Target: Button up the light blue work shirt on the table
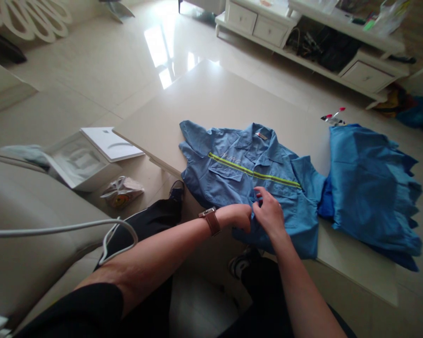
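Note:
A blue short-sleeved work shirt (225, 183) with a yellow-green and dark stripe across the chest lies front side up, collar away from me. My left hand (240, 217), with a brown-strapped watch on the wrist, is closed at the lower front opening, its curled fingers on the fabric and partly hidden. Right beside it, my right hand (269, 213) rests over the same opening. Its fingers are bent, with a gap between forefinger and thumb. The shirt's lower edge hangs toward me over the table's near edge.
A pile of blue garments (370, 188) lies on the right of the pale table (183, 103), with small red-tipped items (334, 117) behind it. On the left floor are an open white box (81, 159) and a plastic-wrapped packet (122, 191). A white cable (56, 231) crosses beside my left arm.

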Available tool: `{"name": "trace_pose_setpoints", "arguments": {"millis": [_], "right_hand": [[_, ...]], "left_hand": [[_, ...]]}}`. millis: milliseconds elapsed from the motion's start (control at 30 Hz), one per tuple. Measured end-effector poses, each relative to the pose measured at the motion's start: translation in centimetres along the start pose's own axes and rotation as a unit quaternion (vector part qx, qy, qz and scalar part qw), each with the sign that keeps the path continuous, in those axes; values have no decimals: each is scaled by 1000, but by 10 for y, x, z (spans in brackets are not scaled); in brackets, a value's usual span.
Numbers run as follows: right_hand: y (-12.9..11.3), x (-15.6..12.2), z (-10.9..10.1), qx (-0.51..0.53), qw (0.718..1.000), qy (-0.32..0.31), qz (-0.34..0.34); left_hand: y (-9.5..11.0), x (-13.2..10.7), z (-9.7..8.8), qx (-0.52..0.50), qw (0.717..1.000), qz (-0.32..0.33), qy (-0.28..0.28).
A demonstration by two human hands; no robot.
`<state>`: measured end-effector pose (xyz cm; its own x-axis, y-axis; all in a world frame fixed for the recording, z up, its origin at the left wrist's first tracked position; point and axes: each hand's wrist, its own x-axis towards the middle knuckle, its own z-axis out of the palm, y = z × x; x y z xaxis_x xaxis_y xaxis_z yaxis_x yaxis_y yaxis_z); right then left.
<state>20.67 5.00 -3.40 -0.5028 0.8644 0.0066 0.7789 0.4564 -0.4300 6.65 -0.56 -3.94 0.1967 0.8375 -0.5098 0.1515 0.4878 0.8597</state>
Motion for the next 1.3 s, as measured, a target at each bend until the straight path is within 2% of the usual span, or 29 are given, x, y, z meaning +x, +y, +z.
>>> {"name": "trace_pose_setpoints", "arguments": {"millis": [67,133,233,367,433,567,633,867,1300], "right_hand": [[2,1,1,16,1000,16,-10],[4,3,2,29,999,22,-23],[6,5,3,39,998,29,-27],[6,6,3,45,998,41,-12],[6,6,2,50,998,42,-11],[6,6,1,55,997,41,-20],[7,5,0,55,997,42,-20],[5,5,-2,57,998,33,-18],[-3,3,-3,87,996,23,-27]], "left_hand": [[0,0,-1,135,989,0,-58],[0,1,-2,197,978,17,-66],[-2,1,-4,189,981,39,-31],[4,-2,-15,169,985,15,-14],[8,-4,-21,189,981,26,27],[9,2,-23,202,959,78,185],[6,7,-20,211,949,94,214],[4,12,-8,329,920,74,200],[-3,18,1,372,902,80,202]]}}
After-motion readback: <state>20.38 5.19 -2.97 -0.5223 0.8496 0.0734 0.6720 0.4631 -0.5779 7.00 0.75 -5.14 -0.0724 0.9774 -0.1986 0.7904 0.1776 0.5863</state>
